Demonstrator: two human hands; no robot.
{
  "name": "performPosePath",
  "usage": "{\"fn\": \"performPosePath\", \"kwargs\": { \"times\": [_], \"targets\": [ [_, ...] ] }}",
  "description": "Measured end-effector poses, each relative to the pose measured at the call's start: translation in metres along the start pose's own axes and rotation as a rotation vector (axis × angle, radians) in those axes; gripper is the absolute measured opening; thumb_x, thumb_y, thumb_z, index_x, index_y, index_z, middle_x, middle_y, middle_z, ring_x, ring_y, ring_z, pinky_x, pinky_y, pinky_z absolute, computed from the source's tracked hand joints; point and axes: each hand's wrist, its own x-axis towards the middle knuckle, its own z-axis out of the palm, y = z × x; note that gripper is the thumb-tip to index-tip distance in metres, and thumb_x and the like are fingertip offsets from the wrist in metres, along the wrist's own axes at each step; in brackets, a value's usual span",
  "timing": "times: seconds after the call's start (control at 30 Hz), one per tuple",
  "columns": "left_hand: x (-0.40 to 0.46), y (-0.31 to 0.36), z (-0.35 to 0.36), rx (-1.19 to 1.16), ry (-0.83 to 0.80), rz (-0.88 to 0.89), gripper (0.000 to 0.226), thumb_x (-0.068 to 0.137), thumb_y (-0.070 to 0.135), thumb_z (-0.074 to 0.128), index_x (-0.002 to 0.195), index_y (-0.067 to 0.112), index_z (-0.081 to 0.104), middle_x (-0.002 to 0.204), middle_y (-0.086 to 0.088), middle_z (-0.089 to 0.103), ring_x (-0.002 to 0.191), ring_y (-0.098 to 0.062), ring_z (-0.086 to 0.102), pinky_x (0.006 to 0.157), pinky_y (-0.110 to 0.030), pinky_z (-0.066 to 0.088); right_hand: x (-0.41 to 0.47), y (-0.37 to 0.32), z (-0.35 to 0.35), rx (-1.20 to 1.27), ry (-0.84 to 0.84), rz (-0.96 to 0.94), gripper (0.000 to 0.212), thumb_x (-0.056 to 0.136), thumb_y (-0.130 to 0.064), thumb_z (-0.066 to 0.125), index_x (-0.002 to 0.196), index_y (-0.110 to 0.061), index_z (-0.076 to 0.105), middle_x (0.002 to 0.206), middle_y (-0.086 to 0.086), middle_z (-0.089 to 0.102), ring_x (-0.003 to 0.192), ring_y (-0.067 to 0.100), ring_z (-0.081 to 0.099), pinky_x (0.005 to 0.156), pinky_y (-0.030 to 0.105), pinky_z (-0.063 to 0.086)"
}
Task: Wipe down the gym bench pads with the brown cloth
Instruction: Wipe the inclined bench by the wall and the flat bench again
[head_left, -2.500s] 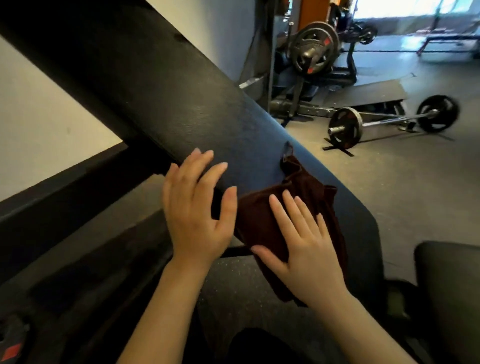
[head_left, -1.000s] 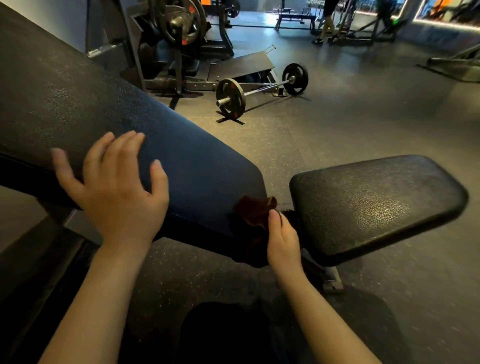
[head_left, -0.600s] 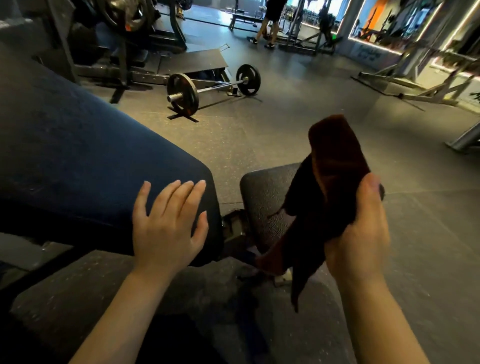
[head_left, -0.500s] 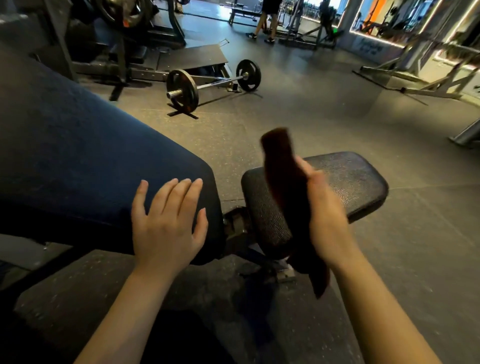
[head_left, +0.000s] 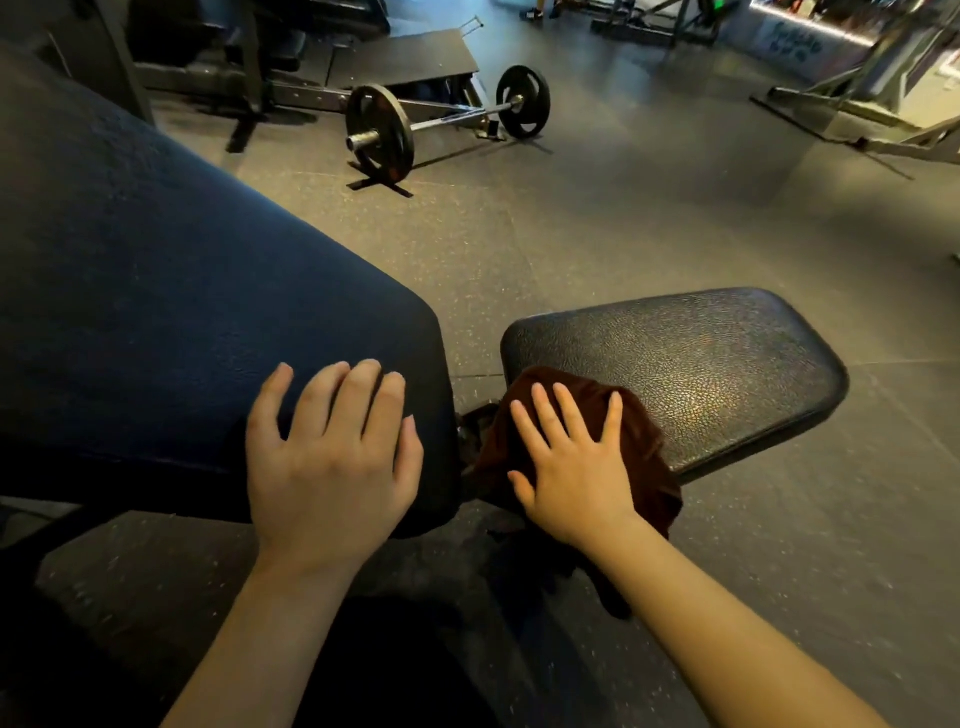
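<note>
**Brown cloth pressed flat on the seat pad**

The right hand (head_left: 574, 470) lies with fingers straight and spread on the brown cloth (head_left: 636, 441), pressing it onto the near left corner of the seat pad (head_left: 727, 358); part of the cloth hangs over the pad's front edge. The left hand (head_left: 332, 462) rests flat and released, grasping nothing, on the lower end of the dark blue backrest pad (head_left: 171, 291). A narrow gap separates the two pads. Behind them a loaded barbell (head_left: 441, 117) lies on the rubber floor (head_left: 649, 218).
</note>
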Motion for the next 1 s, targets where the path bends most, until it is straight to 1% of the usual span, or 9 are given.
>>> {"fn": "performPosePath", "kwargs": {
  "times": [0.07,0.17,0.27,0.4,0.47,0.67,0.8,0.87,1.0],
  "targets": [
    [0.0,0.0,0.002,0.027,0.02,0.0,0.03,0.097,0.028,0.054,0.117,0.01,0.067,0.12,-0.011,0.069,0.113,-0.03,0.064,0.107,-0.054,0.036,0.019,0.003,-0.006,0.032,0.02,0.005,0.072,0.097,-0.058,0.031,0.158,-0.023,0.013,0.166,0.008,0.008,0.153,0.029,0.004,0.111,0.071,-0.009],
    [-0.002,0.002,0.003,0.046,0.079,0.021,0.029,0.094,0.025,0.058,0.114,0.009,0.07,0.118,-0.01,0.071,0.11,-0.03,0.067,0.105,-0.052,0.037,0.054,0.015,-0.013,0.054,-0.039,0.005,0.07,0.099,-0.059,0.022,0.159,-0.028,0.001,0.167,0.002,-0.005,0.153,0.024,-0.009,0.112,0.067,-0.013],
    [-0.002,0.002,0.004,0.074,0.139,0.036,0.032,0.091,0.025,0.06,0.118,0.01,0.071,0.116,-0.008,0.073,0.109,-0.029,0.069,0.103,-0.049,0.039,0.097,0.027,-0.016,0.065,-0.07,0.023,0.07,0.099,-0.062,0.02,0.159,-0.031,0.001,0.167,0.0,-0.005,0.153,0.024,-0.01,0.113,0.068,-0.011],
    [-0.003,0.001,0.004,0.092,0.133,0.048,0.037,0.091,0.028,0.059,0.123,0.012,0.069,0.115,-0.006,0.073,0.107,-0.028,0.069,0.103,-0.048,0.038,0.137,0.03,-0.023,0.058,-0.106,0.07,0.07,0.098,-0.063,0.019,0.159,-0.03,0.007,0.167,0.003,0.002,0.153,0.028,-0.005,0.11,0.072,-0.009],
    [-0.003,0.0,0.004,0.092,0.133,0.047,0.037,0.091,0.028,0.059,0.123,0.012,0.069,0.114,-0.006,0.073,0.107,-0.028,0.07,0.102,-0.048,0.038,0.134,0.028,-0.021,0.045,-0.1,0.06,0.069,0.099,-0.061,0.018,0.159,-0.03,0.008,0.167,0.004,0.003,0.153,0.029,-0.005,0.111,0.072,-0.008],
    [-0.002,0.001,0.003,0.104,0.111,0.027,0.036,0.092,0.028,0.058,0.122,0.011,0.069,0.116,-0.007,0.073,0.109,-0.028,0.068,0.104,-0.048,0.036,0.065,0.019,-0.018,0.045,-0.092,0.017,0.069,0.098,-0.062,0.014,0.159,-0.032,-0.002,0.166,0.003,-0.009,0.152,0.029,-0.014,0.11,0.069,-0.015],
    [-0.002,0.001,0.003,0.076,0.103,0.002,0.033,0.093,0.027,0.057,0.118,0.01,0.071,0.115,-0.008,0.072,0.109,-0.03,0.068,0.103,-0.049,0.036,0.013,0.01,-0.011,0.036,-0.059,0.023,0.076,0.089,-0.062,0.0,0.158,-0.032,0.006,0.167,0.004,0.001,0.153,0.03,-0.006,0.109,0.069,-0.016],
    [-0.002,0.002,0.002,0.069,0.105,0.0,0.032,0.094,0.027,0.057,0.117,0.009,0.071,0.116,-0.009,0.072,0.11,-0.03,0.067,0.103,-0.049,0.036,0.014,0.009,-0.012,0.053,-0.062,0.059,0.074,0.091,-0.063,0.003,0.158,-0.032,0.007,0.167,0.003,0.002,0.153,0.03,-0.005,0.108,0.071,-0.015],
    [-0.003,0.001,0.003,0.06,0.102,0.033,0.031,0.094,0.026,0.057,0.116,0.01,0.073,0.116,-0.009,0.072,0.11,-0.03,0.068,0.102,-0.049,0.038,0.057,0.014,-0.019,0.035,-0.106,0.05,0.07,0.098,-0.065,0.016,0.158,-0.034,-0.003,0.166,0.0,-0.011,0.152,0.028,-0.015,0.106,0.073,-0.014]
  ]
}}
